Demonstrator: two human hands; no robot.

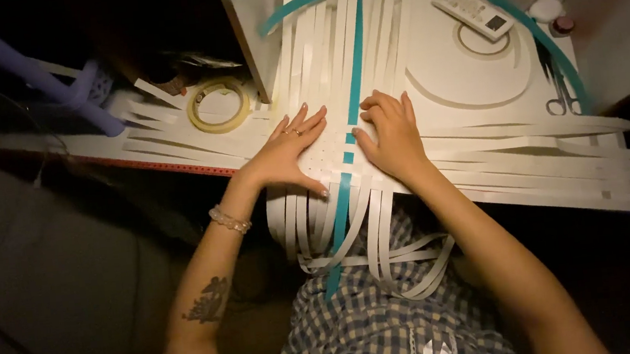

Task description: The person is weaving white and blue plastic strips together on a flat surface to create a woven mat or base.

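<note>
Pressing hands (339, 148) on woven strips (333, 164), teal strip (355, 73)

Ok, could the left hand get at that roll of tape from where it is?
Probably yes. The left hand lies flat on the woven strips, and the roll of tape sits just up and to its left on loose white strips, with nothing standing between them.

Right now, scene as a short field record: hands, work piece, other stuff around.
left hand: flat on white strips, fingers spread
right hand: flat on the woven patch, beside teal strip
weave: white strips crossed, ends hanging off table edge
tape roll: left of the weave
scissors: far right
remote: top right
</note>
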